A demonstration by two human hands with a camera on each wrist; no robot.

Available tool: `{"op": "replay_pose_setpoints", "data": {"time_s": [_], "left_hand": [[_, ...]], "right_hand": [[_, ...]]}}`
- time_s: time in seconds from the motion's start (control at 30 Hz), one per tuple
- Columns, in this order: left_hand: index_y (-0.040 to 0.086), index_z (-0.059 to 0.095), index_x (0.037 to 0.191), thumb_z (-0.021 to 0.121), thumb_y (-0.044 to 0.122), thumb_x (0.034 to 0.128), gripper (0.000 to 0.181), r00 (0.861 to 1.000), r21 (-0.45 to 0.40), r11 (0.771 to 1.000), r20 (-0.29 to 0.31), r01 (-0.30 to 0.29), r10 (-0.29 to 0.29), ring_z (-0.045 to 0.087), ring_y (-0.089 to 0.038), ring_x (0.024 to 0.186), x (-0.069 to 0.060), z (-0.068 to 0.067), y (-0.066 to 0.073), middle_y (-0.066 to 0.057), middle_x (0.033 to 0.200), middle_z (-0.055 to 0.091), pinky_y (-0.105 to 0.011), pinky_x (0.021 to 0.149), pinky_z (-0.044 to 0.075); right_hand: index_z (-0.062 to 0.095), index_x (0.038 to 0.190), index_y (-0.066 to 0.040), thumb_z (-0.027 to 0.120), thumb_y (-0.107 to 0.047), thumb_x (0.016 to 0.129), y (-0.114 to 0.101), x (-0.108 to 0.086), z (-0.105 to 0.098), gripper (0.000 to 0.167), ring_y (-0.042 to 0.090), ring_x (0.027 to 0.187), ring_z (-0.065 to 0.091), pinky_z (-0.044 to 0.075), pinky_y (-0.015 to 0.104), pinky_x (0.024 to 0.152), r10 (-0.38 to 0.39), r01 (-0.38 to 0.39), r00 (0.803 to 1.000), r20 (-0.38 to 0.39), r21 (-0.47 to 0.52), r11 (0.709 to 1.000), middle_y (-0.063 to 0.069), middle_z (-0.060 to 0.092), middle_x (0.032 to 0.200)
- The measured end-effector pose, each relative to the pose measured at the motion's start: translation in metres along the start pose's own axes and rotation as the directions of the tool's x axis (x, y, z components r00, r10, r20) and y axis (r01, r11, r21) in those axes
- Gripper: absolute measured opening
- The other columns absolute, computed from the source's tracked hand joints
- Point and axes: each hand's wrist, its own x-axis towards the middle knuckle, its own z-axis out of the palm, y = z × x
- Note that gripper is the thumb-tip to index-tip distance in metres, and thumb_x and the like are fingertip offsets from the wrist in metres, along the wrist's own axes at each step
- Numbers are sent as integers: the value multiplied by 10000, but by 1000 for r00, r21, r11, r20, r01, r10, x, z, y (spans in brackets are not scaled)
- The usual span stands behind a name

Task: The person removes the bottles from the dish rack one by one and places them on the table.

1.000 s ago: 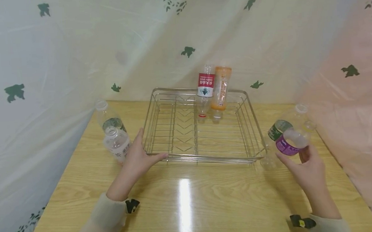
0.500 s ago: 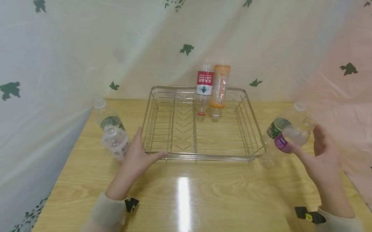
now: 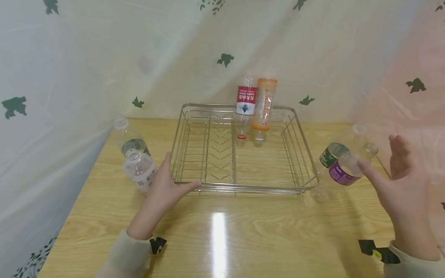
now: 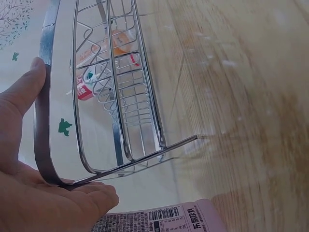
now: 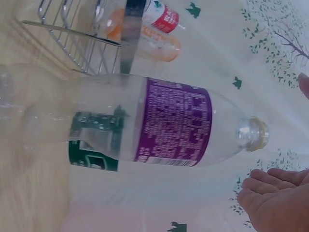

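A metal wire dish rack (image 3: pixel 225 188) stands on the wooden table. My left hand (image 3: pixel 164 188) rests against its near left corner, thumb along the front rim and fingers along the left side. Close beside that hand stands a clear bottle with a pale pink label (image 3: pixel 139 170). My right hand (image 3: pixel 408 188) is held off to the right with fingers spread, holding nothing. Nearest to it is an upright clear bottle with a purple label (image 3: pixel 344 172), apart from the fingers. A green-labelled bottle (image 3: pixel 332 153) stands behind that one.
Two bottles lean upside down at the rack's back: one with a red-and-white label (image 3: pixel 246 101) and one with an orange label (image 3: pixel 265 105). Another green-labelled bottle (image 3: pixel 128 135) stands at the far left. A patterned curtain (image 3: pixel 165 54) hangs behind the table (image 3: pixel 258 238).
My right hand has let go of the purple-labelled bottle and moved away to the right. The bottle stays standing. My left hand stays at the rack's corner.
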Motion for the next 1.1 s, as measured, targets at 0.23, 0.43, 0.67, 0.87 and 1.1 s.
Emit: {"op": "replay_pose_setpoints", "data": {"time_s": [0.23,0.43,0.67,0.87,1.1], "left_hand": [[66,-22,1628,853,641,691,1405,1000,-2,1000,5,-3,3,196,-466,1470,0,0,-1,-258,1640,127,-606,1166,234],[88,-22,1632,848,655,688,1404,1000,-6,1000,3,6,-6,203,-470,1467,0,1,-2,-256,1640,134,-615,1159,245],[81,-11,1632,861,623,701,1387,1000,-2,1000,-9,-3,3,209,-470,1465,1,1,-2,-258,1637,146,-612,1160,246],[73,-9,1631,874,575,724,1362,1000,-4,1000,-7,-8,7,215,-464,1465,0,2,-1,-256,1636,152,-603,1162,251],[72,-10,1630,866,594,720,1367,1000,0,1000,-10,-13,13,215,-464,1465,0,1,-1,-255,1637,152,-604,1161,252]], "right_hand": [[377,1566,-116,740,113,847,-19,0,5,837,156,1484,271,222,202,1161,-127,123,991,-33,-88,988,46,348,1600],[427,1539,-101,758,128,820,-33,2,11,824,191,1476,300,246,233,1164,-217,213,976,-29,-107,971,68,386,1574],[458,1518,-82,760,144,802,-57,1,22,809,194,1465,324,258,246,1166,-254,251,967,-26,-86,964,79,417,1551],[488,1494,-67,754,186,771,-72,-1,29,811,209,1455,344,267,262,1170,-286,285,958,-23,-59,957,90,437,1528],[557,1425,-1,730,267,703,-75,1,41,789,246,1442,370,272,299,1176,-335,334,942,-28,161,929,162,488,1484]]}}
